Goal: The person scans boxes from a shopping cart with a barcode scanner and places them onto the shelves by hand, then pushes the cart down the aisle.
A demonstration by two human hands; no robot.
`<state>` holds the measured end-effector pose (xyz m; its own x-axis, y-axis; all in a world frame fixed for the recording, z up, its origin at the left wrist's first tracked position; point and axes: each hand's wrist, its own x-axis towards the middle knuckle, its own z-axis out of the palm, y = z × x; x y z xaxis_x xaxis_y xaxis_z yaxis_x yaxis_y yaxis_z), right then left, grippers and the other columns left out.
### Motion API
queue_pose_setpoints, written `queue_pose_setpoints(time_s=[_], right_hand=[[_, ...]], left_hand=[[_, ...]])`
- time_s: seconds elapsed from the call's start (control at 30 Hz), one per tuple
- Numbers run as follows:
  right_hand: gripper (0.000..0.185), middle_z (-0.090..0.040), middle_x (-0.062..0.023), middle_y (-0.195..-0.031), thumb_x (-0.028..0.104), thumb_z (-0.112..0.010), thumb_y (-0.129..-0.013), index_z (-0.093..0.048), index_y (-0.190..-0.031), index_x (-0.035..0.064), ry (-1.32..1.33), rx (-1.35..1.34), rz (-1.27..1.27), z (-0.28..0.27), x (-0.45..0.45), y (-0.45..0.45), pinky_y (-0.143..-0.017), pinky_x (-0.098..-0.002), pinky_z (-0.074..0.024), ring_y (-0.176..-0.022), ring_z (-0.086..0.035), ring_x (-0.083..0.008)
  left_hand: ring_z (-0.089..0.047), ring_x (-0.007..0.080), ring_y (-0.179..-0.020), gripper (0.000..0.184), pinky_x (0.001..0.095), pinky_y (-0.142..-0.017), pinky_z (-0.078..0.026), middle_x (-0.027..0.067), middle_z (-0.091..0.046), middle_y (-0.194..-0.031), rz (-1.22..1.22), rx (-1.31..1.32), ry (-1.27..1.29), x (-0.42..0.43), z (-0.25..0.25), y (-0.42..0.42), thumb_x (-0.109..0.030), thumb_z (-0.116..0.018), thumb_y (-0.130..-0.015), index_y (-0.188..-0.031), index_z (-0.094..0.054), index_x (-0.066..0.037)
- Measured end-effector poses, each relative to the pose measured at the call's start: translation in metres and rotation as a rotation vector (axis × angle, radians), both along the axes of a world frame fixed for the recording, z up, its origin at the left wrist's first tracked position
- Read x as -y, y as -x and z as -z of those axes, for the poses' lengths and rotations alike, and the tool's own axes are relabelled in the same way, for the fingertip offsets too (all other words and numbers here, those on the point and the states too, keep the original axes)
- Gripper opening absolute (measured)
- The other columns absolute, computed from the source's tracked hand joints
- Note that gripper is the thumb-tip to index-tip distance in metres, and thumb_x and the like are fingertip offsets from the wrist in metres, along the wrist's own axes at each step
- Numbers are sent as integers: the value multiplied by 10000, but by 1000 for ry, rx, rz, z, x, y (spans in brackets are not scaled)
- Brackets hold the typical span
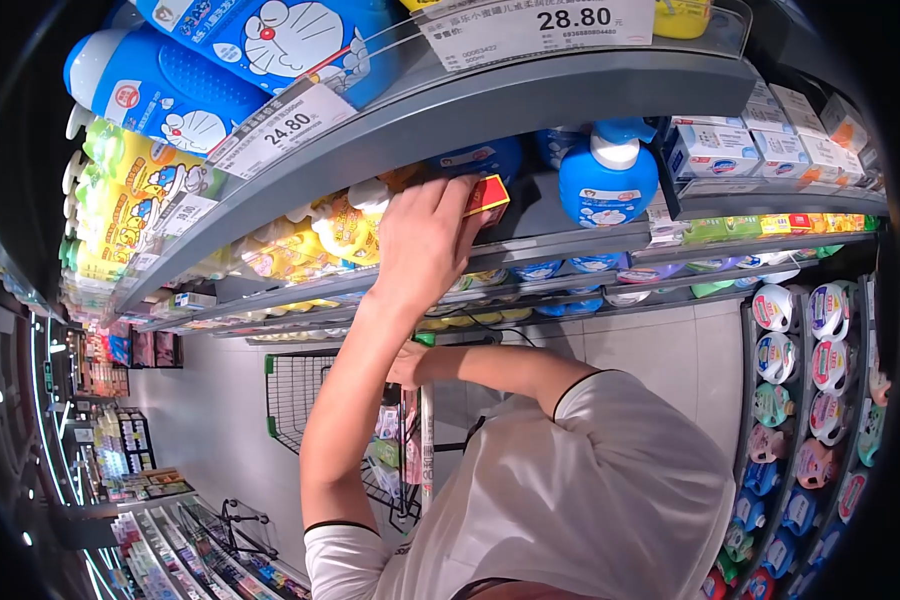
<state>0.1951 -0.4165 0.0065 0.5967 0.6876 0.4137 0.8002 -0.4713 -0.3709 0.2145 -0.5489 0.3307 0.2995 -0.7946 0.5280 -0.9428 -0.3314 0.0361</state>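
My left hand (pixel 425 230) reaches onto the shelf under the top price tags, its back facing me and its fingers curled. Between its thumb and fingers is the end of a small red box (pixel 488 200) with yellow edges; the rest is hidden by the hand. Left of the hand stand yellow bottles (pixel 350 225), and a blue pump bottle (pixel 608 182) with a cartoon face is to the right. My right hand (pixel 406 365), partly covered by my left forearm, is closed on the handle (pixel 427 440) of a shopping cart (pixel 295 395).
Blue bottles (pixel 170 90) line the shelf above, behind price tags (pixel 285 128). Small cartons (pixel 715 150) are stacked at the right. More bottles (pixel 773 357) fill a rack at the far right. Packages (pixel 388 440) lie in the cart. Other shelves (pixel 160 545) stand across the aisle.
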Motion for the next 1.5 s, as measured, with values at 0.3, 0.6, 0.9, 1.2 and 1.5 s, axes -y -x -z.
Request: queue_pose_setpoints(time_s=[0.3, 0.6, 0.9, 1.2, 1.5], right_hand=[[636, -639, -58, -1256, 215, -824, -755, -580, -1338, 144, 43, -5, -5, 12, -10, -5, -1059, -447, -433, -1292, -573, -284], [567, -593, -118, -1483, 236, -729, -788, -670, -1335, 99, -240, 99, 35, -10, 2, -10, -1194, -474, -391, -1409, -526, -303], [466, -689, -132, -1311, 242, -728, -812, -684, -1247, 81, -263, 35, -57, -22, 12, -11, -1088, -468, -476, -1258, -630, -323], [377, -721, -144, -1020, 150, -781, -727, -648, -1071, 70, 34, -81, -155, -48, 20, -10, -870, -474, -580, -979, -720, -359], [423, -707, -150, -980, 185, -848, -693, -599, -1013, 63, 162, -92, -166, -54, 11, -12, -857, -481, -574, -992, -711, -363]], left_hand=[[-677, 352, -964, 371, 460, -839, -533, 142, -713, -1044, -39, -14, -225, -10, 2, -11, -123, -749, -902, -1246, -671, -9], [-660, 354, -1092, 456, 464, -970, -520, 167, -712, -1214, -44, 200, -182, -18, 9, -1, -57, -711, -874, -1318, -644, 29], [-682, 377, -1128, 409, 505, -995, -527, 170, -715, -1196, -252, -73, 312, -141, 106, 69, -76, -736, -848, -1238, -658, 18], [-657, 421, -1040, 367, 479, -943, -515, 218, -700, -1173, -952, -188, 411, -248, 190, 164, -42, -723, -893, -1244, -648, 34], [-722, 428, -900, 341, 531, -773, -562, 203, -739, -1021, -1582, -742, 228, -281, 272, 249, -342, -642, -1012, -1118, -682, -20]])
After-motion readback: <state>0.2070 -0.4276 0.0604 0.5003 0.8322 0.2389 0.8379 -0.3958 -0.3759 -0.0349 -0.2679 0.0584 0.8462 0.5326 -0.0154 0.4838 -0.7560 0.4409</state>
